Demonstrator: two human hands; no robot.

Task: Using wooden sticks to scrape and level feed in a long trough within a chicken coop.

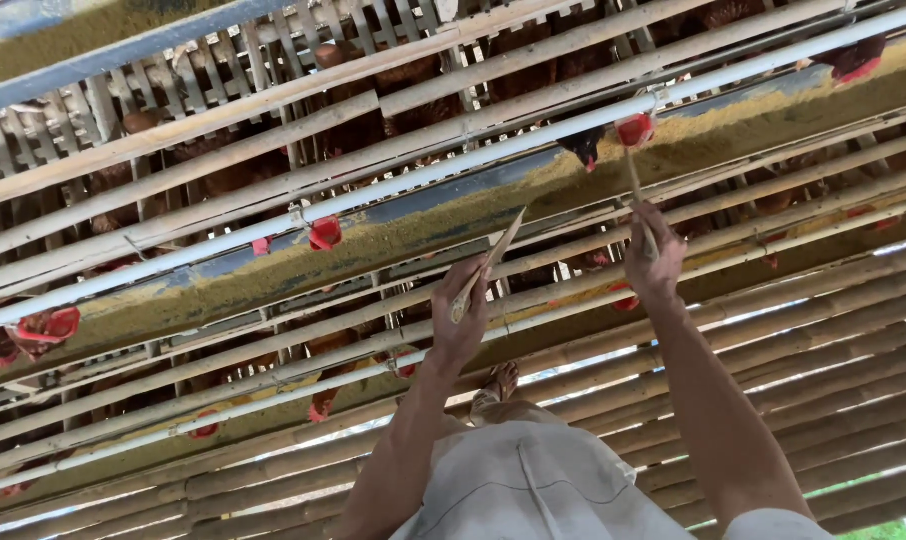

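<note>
Soft, even daylight fills the tilted view. Bright light glares through the gaps in the bamboo slat floor (823, 370) at lower right, while the cage interiors stay shadowed. Edges look slightly soft and bent.

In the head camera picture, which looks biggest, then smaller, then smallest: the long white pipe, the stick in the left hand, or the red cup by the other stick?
1. White pipe, running across the whole picture.
2. Stick held in the left hand.
3. Red cup, though it sits farther from the camera, so it may look smaller than it is.
</note>
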